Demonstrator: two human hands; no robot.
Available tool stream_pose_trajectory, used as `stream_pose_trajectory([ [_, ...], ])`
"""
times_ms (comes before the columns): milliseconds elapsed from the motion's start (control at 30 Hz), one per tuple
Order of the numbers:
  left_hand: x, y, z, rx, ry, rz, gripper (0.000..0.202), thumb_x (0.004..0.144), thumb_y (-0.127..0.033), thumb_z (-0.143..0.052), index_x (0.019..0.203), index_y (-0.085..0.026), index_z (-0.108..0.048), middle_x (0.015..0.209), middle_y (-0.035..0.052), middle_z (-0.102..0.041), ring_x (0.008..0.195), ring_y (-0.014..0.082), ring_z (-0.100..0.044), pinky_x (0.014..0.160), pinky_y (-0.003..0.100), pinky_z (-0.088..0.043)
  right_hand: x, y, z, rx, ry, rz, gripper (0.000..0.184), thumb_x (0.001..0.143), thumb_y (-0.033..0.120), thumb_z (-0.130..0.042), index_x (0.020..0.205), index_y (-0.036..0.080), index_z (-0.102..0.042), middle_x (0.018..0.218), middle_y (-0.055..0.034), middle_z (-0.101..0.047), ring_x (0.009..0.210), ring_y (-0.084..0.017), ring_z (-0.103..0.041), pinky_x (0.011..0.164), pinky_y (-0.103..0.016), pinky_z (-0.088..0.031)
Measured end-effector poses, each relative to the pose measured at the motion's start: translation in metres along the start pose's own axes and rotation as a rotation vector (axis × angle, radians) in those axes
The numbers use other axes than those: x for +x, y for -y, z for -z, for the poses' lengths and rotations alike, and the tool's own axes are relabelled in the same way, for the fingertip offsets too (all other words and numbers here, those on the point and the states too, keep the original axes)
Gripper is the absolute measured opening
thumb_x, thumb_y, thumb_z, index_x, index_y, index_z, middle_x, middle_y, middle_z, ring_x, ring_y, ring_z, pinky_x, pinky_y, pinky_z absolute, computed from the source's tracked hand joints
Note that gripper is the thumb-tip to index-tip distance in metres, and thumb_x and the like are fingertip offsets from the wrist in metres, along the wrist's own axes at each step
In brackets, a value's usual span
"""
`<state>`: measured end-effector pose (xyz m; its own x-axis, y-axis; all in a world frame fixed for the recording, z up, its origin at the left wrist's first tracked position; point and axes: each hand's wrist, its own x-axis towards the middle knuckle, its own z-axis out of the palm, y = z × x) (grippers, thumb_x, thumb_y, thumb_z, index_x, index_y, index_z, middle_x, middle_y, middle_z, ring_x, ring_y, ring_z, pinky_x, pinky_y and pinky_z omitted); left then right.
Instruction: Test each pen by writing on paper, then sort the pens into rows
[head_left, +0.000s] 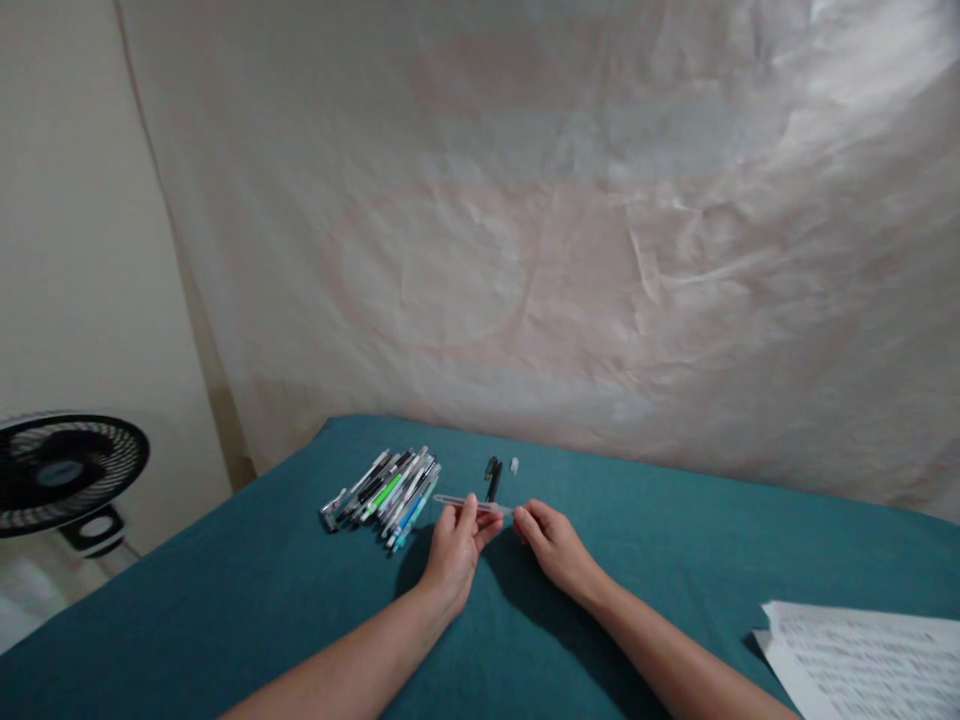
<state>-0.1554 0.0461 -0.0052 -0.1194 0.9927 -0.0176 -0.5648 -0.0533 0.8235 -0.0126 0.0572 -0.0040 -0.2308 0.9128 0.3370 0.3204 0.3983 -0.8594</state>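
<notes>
Between my hands is a slim clear pen point(451, 500), lying level above the teal cloth. My left hand point(452, 555) pinches its middle between thumb and fingers. The fingertips of my right hand point(561, 550) are closed at the pen's right end; whether they grip the tip or a small part is too fine to tell. Just beyond the pen lies a black pen point(495, 482) with a dark cap point(490, 467) beside it. A small clear piece, perhaps a cap point(514, 465), rests to their right. Left of my hands is a pile of pens point(390, 495), mostly clear, black and white, with green and blue ones.
A teal cloth point(300, 610) covers the table. Sheets of handwritten paper point(862, 650) lie at the near right. A black fan point(67, 475) stands beyond the left edge. A pale wrinkled sheet point(562, 250) hangs behind the table.
</notes>
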Motion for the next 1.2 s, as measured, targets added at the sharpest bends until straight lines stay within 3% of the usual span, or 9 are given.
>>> stream_pose_trajectory([
  [100, 0.000, -0.001, 0.000, -0.002, -0.001, -0.004, 0.014, 0.079, -0.026, -0.053, 0.079, -0.013, -0.048, 0.077, 0.0064, -0.063, 0.071, 0.0121, -0.062, 0.068, 0.026, -0.053, 0.001, -0.001, 0.000, 0.035, 0.000, -0.008, 0.037, 0.080, 0.049, -0.039, 0.069, 0.017, -0.054, 0.059, 0.0010, -0.051, 0.055, -0.012, -0.044, 0.052, -0.021, -0.034],
  [233, 0.000, -0.001, 0.000, 0.028, 0.003, -0.003, 0.015, 0.079, -0.027, -0.054, 0.079, -0.013, -0.048, 0.076, 0.0055, -0.062, 0.070, 0.0123, -0.061, 0.067, 0.027, -0.053, 0.002, -0.005, 0.000, 0.058, 0.034, -0.043, 0.046, 0.083, 0.049, -0.032, 0.063, 0.015, -0.056, 0.056, 0.0001, -0.051, 0.053, -0.012, -0.045, 0.052, -0.022, -0.034],
  [333, -0.001, 0.000, 0.000, 0.041, 0.017, -0.015, 0.015, 0.079, -0.027, -0.054, 0.079, -0.014, -0.047, 0.077, 0.0048, -0.061, 0.070, 0.0121, -0.061, 0.068, 0.027, -0.052, 0.002, -0.006, 0.004, 0.012, 0.049, -0.020, 0.040, 0.081, 0.047, -0.040, 0.063, 0.015, -0.056, 0.055, 0.0012, -0.050, 0.052, -0.011, -0.043, 0.052, -0.021, -0.033],
  [433, 0.000, 0.001, 0.001, 0.054, 0.021, -0.024, 0.016, 0.079, -0.028, -0.053, 0.080, -0.014, -0.047, 0.078, 0.0046, -0.061, 0.071, 0.0119, -0.061, 0.069, 0.027, -0.052, 0.004, -0.005, 0.010, 0.023, 0.102, -0.038, 0.036, 0.078, 0.047, -0.045, 0.068, 0.015, -0.057, 0.058, 0.0014, -0.052, 0.053, -0.010, -0.043, 0.052, -0.021, -0.033],
  [600, 0.000, 0.000, -0.001, 0.071, 0.031, -0.021, 0.017, 0.078, -0.029, -0.054, 0.081, -0.014, -0.047, 0.076, 0.0047, -0.061, 0.070, 0.0118, -0.060, 0.068, 0.027, -0.051, 0.009, -0.004, 0.018, 0.087, 0.211, -0.056, 0.044, 0.082, 0.048, -0.036, 0.067, 0.014, -0.059, 0.061, -0.0019, -0.057, 0.057, -0.012, -0.049, 0.057, -0.023, -0.038],
  [800, -0.001, 0.000, -0.002, 0.073, 0.020, -0.009, 0.019, 0.077, -0.030, -0.056, 0.079, -0.013, -0.048, 0.077, 0.0060, -0.061, 0.070, 0.0124, -0.060, 0.068, 0.028, -0.051, 0.011, -0.003, 0.029, 0.026, 0.253, -0.044, 0.035, 0.073, 0.048, -0.053, 0.076, 0.013, -0.058, 0.063, 0.0001, -0.055, 0.055, -0.010, -0.046, 0.050, -0.020, -0.034],
  [967, 0.001, 0.002, -0.001, 0.084, 0.025, -0.010, 0.019, 0.077, -0.031, -0.055, 0.081, -0.013, -0.048, 0.079, 0.0068, -0.062, 0.069, 0.0122, -0.060, 0.068, 0.028, -0.051, 0.012, -0.003, 0.032, 0.057, 0.357, -0.061, 0.047, 0.082, 0.051, -0.035, 0.073, 0.012, -0.060, 0.066, -0.0029, -0.058, 0.061, -0.011, -0.051, 0.059, -0.022, -0.039],
  [1133, -0.001, 0.000, -0.002, 0.100, 0.027, -0.013, 0.019, 0.078, -0.030, -0.055, 0.080, -0.012, -0.049, 0.080, 0.0078, -0.062, 0.071, 0.0124, -0.060, 0.069, 0.028, -0.051, 0.012, -0.003, 0.035, -0.011, 0.311, -0.065, 0.036, 0.073, 0.048, -0.053, 0.077, 0.013, -0.058, 0.062, 0.0007, -0.054, 0.053, -0.009, -0.044, 0.049, -0.019, -0.033],
  [1200, -0.001, 0.000, -0.001, 0.102, 0.028, -0.017, 0.019, 0.078, -0.030, -0.055, 0.080, -0.012, -0.049, 0.080, 0.0076, -0.062, 0.071, 0.0126, -0.060, 0.069, 0.028, -0.051, 0.012, -0.002, 0.035, -0.005, 0.313, -0.072, 0.036, 0.073, 0.048, -0.053, 0.079, 0.013, -0.058, 0.062, 0.0010, -0.054, 0.053, -0.009, -0.044, 0.048, -0.019, -0.032],
])
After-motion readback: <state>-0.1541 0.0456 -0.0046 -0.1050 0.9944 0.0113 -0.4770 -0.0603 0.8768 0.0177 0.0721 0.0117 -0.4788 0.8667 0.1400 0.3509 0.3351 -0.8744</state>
